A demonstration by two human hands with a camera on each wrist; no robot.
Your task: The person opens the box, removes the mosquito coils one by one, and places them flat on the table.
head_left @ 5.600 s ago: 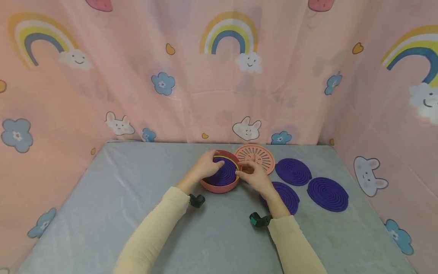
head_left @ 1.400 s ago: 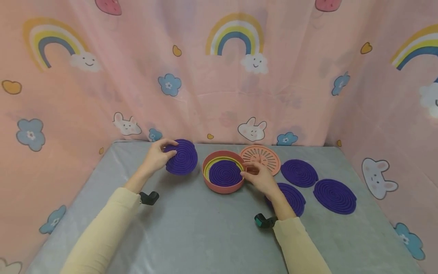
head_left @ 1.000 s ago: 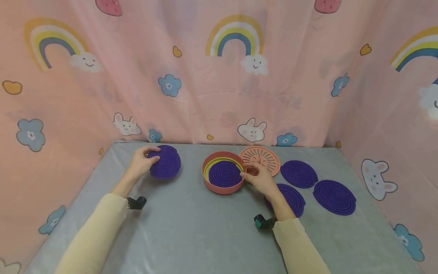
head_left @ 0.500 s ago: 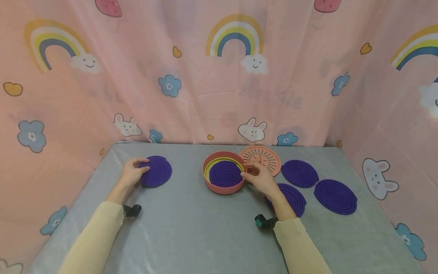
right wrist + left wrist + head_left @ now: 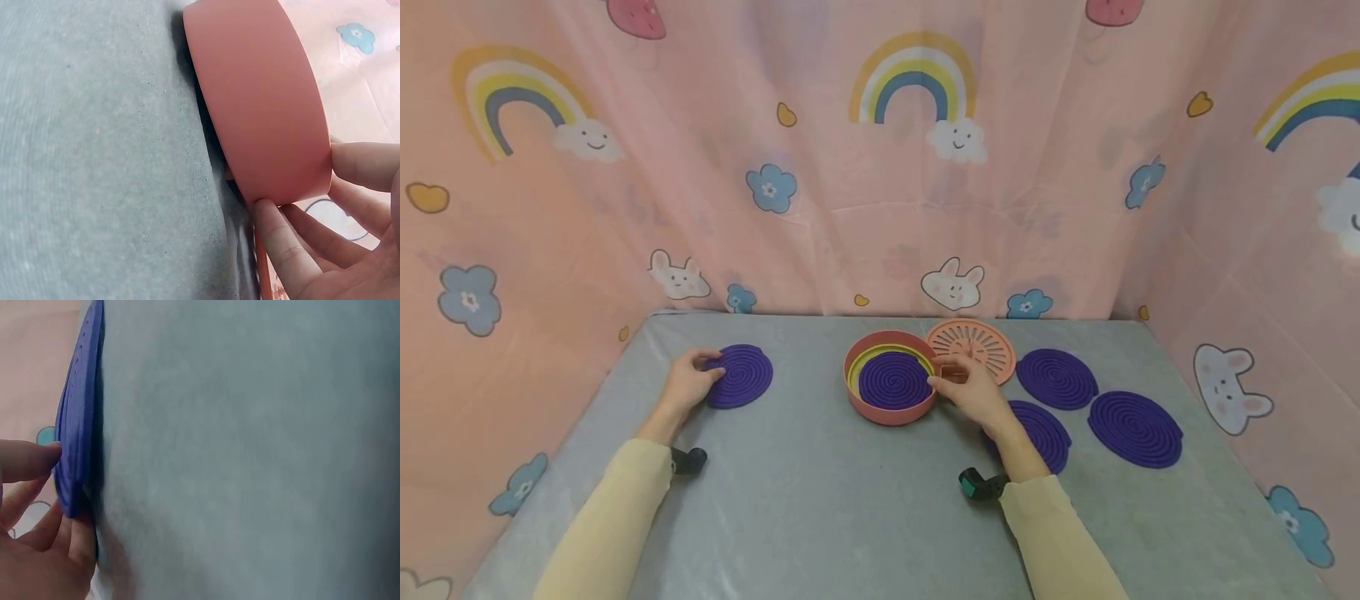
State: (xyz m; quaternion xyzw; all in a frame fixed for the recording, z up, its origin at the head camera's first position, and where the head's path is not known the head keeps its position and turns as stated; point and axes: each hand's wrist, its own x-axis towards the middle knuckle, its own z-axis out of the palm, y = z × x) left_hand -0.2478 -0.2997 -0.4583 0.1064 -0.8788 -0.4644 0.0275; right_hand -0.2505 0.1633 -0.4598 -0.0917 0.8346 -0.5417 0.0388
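Observation:
A purple mosquito coil (image 5: 741, 377) lies flat at the left of the table, its left edge between the thumb and fingers of my left hand (image 5: 688, 381). Up close in the left wrist view, the thumb rests on top of the coil (image 5: 76, 419), low over the cloth, and other fingers are at its near edge. A round reddish mosquito coil box (image 5: 891, 417) stands mid-table, with a yellow inner ring and another coil (image 5: 895, 381) inside. My right hand (image 5: 970, 392) grips the box's right side, thumb at the rim and fingers against the outer wall (image 5: 256, 94).
Behind the right hand lies a slotted orange lid (image 5: 972, 342). Three more purple coils lie to the right: one at the back (image 5: 1056, 379), one farther right (image 5: 1135, 429), one partly under the right forearm (image 5: 1037, 433). A pink patterned curtain (image 5: 820, 250) closes the table's back edge.
My left hand has left the box, carried a coil to the left and lowered it to the table. The right hand has stayed at the box, where another coil shows inside.

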